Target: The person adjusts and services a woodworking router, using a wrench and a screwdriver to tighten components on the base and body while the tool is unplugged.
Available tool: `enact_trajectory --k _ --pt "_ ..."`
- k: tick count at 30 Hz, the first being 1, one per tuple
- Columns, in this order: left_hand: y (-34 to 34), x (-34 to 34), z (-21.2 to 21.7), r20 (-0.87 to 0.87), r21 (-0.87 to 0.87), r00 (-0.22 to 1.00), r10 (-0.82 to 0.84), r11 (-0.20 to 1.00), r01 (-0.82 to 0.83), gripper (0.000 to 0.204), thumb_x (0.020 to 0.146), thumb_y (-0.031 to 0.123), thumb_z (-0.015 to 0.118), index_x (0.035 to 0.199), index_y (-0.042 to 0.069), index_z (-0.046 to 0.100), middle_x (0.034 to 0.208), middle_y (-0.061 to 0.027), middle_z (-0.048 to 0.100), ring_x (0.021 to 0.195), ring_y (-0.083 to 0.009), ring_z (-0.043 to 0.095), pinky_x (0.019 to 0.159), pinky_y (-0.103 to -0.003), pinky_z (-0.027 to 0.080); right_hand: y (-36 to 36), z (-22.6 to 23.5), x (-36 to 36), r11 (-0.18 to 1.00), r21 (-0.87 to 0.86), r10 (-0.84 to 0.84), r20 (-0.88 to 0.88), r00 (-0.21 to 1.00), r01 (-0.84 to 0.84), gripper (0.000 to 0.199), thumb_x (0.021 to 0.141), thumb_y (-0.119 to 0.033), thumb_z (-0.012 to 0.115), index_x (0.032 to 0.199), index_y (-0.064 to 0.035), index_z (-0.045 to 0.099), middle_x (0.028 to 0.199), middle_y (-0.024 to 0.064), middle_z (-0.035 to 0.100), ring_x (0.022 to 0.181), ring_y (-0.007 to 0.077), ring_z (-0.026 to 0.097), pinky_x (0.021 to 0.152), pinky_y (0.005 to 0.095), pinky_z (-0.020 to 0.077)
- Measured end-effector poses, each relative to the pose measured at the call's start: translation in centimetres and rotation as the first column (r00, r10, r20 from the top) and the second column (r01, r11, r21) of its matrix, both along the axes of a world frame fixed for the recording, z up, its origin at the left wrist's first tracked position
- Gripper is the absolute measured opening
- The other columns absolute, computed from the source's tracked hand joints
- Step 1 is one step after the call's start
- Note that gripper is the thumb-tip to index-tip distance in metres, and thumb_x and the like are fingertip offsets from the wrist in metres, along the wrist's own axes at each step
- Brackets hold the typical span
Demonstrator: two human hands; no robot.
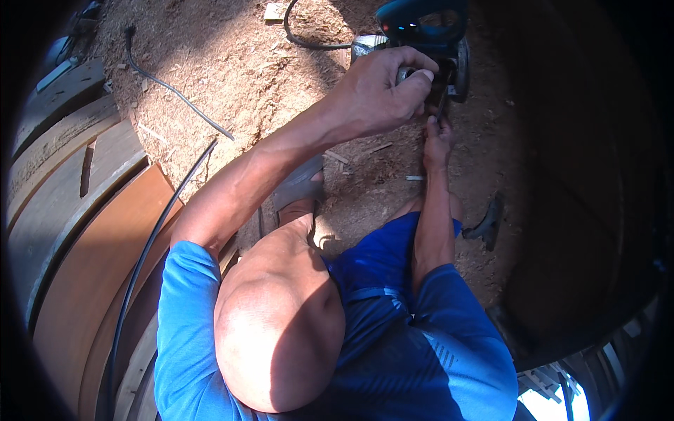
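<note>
A corded power tool with a teal handle (pixel 421 15) and a round dark disc (pixel 461 70) rests on the sawdust-covered ground ahead of me. My left hand (pixel 386 91) reaches across to it, fingers curled and thumb pressed against a rounded metal part (pixel 405 74) on its near side. Just below, in shadow, my right hand (pixel 438 140) pinches a thin dark rod (pixel 442 105) pointing up to the tool's underside. The rod's far end and exact kind are hidden by shadow and the tool.
Wooden planks (pixel 98 259) are stacked at the left, a black cable (pixel 144 259) running over them. Another cord (pixel 172 91) lies across the sawdust (pixel 232 63). A dark curved object (pixel 488 223) lies right of my knee. Deep shadow covers the right side.
</note>
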State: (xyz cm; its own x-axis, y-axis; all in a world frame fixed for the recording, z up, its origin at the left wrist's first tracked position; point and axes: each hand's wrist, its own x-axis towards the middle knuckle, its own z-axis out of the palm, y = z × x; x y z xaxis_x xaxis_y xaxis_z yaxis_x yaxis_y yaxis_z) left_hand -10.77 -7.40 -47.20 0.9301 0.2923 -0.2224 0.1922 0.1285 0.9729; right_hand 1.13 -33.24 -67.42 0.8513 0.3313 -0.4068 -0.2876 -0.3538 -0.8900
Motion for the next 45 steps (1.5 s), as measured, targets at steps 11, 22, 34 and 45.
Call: enact_trajectory --k 11,22,34,45 --pt "0.0 -0.1 -1.0 0.0 0.039 1.0 -0.006 0.999 0.006 0.041 0.104 0.024 0.047 0.133 -0.005 0.055 0.071 -0.0032 0.062 0.066 -0.0094 0.062 0.061 -0.026 0.05 1.7 2.9 -1.8 0.992 0.07 -0.093 -0.169 0.981 0.106 0.035 0.099 -0.006 0.062 0.133 0.0025 0.063 0.079 -0.0047 0.054 0.066 0.0039 0.045 0.057 0.0229 0.036" --pt "-0.2 0.1 -1.1 0.023 0.067 0.999 0.026 0.997 -0.028 0.038 0.105 0.023 0.049 0.131 -0.003 0.058 0.07 -0.0034 0.063 0.063 -0.0088 0.062 0.058 -0.026 0.049 2.2 5.1 -3.2 0.996 -0.074 -0.055 0.065 0.996 0.059 0.029 0.101 -0.011 0.052 0.125 0.0012 0.065 0.076 -0.0048 0.053 0.062 0.0024 0.043 0.055 0.0229 0.0345" --pt "-0.3 1.1 1.5 -0.072 -0.135 0.997 0.002 0.991 -0.011 0.039 0.101 0.029 0.061 0.128 0.0 0.063 0.078 -0.0062 0.07 0.066 -0.0103 0.067 0.059 -0.025 0.053 2.0 1.8 -1.9 0.986 0.15 -0.06 -0.051 0.997 0.067 0.022 0.104 -0.017 0.058 0.116 -0.0017 0.066 0.079 -0.0061 0.053 0.064 0.0033 0.044 0.056 0.0221 0.0356" --pt "-1.8 -1.3 -0.9 0.042 0.109 0.999 -0.007 0.994 0.002 0.043 0.101 0.02 0.054 0.137 -0.002 0.057 0.08 -0.0064 0.066 0.075 -0.0139 0.065 0.071 -0.031 0.051 2.0 2.9 -1.5 0.979 0.167 -0.089 -0.152 0.984 0.114 0.026 0.105 -0.015 0.055 0.123 0.0023 0.062 0.078 -0.002 0.054 0.061 0.0043 0.046 0.053 0.0212 0.0379"
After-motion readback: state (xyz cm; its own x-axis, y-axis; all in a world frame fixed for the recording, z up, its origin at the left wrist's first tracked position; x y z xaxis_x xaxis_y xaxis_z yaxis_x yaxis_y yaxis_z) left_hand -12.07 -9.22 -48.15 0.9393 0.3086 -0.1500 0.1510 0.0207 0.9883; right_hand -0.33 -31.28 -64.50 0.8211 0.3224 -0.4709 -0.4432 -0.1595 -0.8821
